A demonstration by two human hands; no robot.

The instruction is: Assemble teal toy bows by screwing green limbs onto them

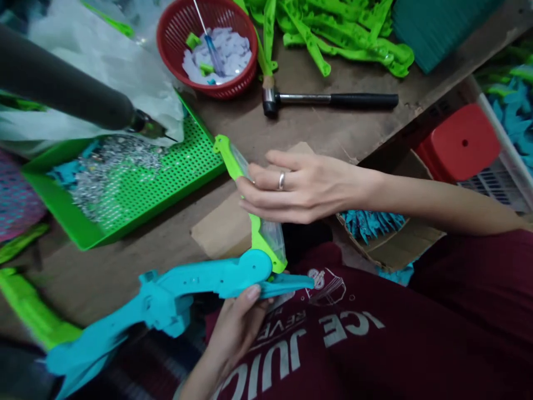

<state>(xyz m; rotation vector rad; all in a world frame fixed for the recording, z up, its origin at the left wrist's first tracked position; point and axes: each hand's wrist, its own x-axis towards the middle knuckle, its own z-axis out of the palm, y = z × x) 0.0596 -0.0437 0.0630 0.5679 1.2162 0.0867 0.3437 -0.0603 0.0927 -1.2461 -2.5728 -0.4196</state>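
My left hand [239,328] grips a long turquoise plastic toy part [200,278] from below, near its rounded end, its thumb pressed on the edge. The part reaches down to the lower left. My right hand [308,186], with a ring on one finger, has its fingers closed around a bright green strip with clear plastic [266,241]. The lower end of that strip meets the turquoise part's rounded end. My right thumb is hidden.
A green basket [195,183] of small metal pieces lies left, under a hanging screwdriver [75,83]. Behind are a red basket [166,44], a hammer [328,100] and green parts [350,33]. At right are a cardboard box [391,253] and a red stool or lid [464,141].
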